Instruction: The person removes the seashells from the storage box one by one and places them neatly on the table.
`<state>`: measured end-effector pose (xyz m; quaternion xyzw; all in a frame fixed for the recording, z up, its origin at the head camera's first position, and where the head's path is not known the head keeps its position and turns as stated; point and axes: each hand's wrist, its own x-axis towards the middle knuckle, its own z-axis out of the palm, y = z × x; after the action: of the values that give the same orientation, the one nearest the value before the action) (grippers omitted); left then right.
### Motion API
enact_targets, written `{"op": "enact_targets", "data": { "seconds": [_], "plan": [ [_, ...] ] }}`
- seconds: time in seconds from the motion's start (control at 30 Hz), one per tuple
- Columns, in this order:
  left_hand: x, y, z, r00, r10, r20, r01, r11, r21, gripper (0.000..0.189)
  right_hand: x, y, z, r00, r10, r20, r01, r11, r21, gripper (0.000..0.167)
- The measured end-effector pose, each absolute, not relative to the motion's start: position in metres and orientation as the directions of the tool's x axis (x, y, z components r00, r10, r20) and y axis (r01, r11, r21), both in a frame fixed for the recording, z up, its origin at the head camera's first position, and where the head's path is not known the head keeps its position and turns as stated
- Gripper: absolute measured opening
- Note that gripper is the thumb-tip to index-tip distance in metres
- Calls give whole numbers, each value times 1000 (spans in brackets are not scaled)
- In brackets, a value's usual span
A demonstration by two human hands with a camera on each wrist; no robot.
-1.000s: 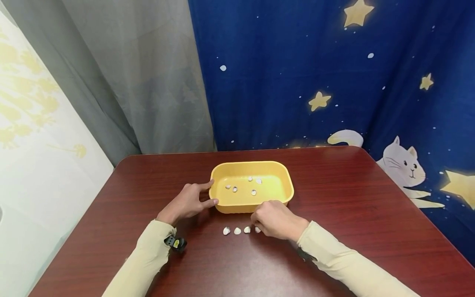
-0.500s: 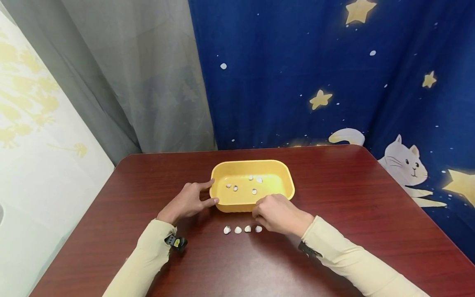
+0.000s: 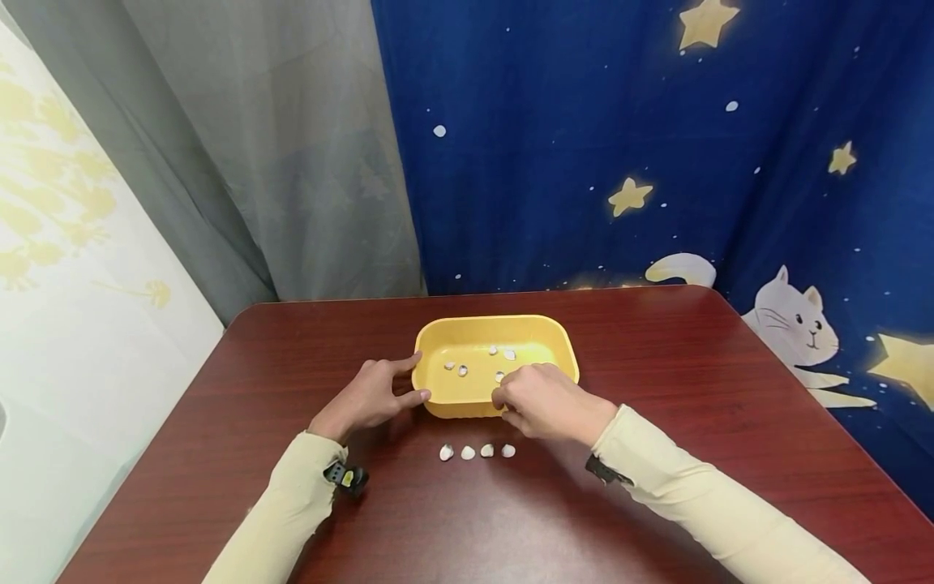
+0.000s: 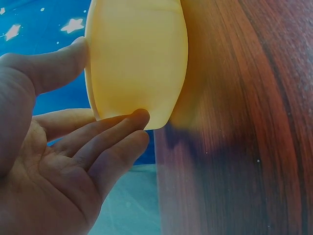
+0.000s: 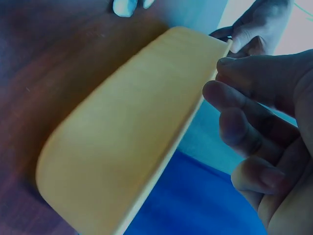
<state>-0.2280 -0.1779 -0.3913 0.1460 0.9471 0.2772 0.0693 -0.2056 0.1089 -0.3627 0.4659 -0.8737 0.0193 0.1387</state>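
Observation:
A yellow plastic tub (image 3: 467, 403) stands on the table, with small white shell-like pieces (image 3: 509, 354) scattered over its floor. My left hand (image 3: 368, 395) is at its left end, thumb and fingertips spread along the rim; in the left wrist view, extended fingers (image 4: 120, 132) touch the outer wall. My right hand (image 3: 543, 401) is over the near rim, its fingers bent. Thumb and index tips come close together in the right wrist view, with nothing visible between them. Several similar white pieces (image 3: 468, 453) lie in a row on the table in front of the tub.
The dark red wooden table (image 3: 657, 365) reaches back to a grey curtain (image 3: 328, 162) and a blue curtain (image 3: 554, 162) printed with stars and a cat. A pale wall panel (image 3: 87, 341) is at the left. Each wrist wears a dark strapped device.
My right hand has moved from the right end of the row up to the tub's near rim, uncovering the rightmost white piece. The left hand keeps its place on the tub.

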Motion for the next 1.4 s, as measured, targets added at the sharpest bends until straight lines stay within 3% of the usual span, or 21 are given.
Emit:
{"op": "enact_targets", "data": {
  "seconds": [0.2,0.83,1.4],
  "plan": [
    [-228,-178,-392,-949,312,-45,238,804,544,75,-210,106,-351,-530,-811,247,-818,566,103,9],
    [-230,-179,-394,-948,317,-31,253,808,532,74,-238,105,-336,-624,-774,101,-778,628,8,10],
    [-230,-179,-393,-946,323,-33,257,807,532,74,-274,104,-333,-622,-779,-79,-766,626,-146,11]
  ]
}}
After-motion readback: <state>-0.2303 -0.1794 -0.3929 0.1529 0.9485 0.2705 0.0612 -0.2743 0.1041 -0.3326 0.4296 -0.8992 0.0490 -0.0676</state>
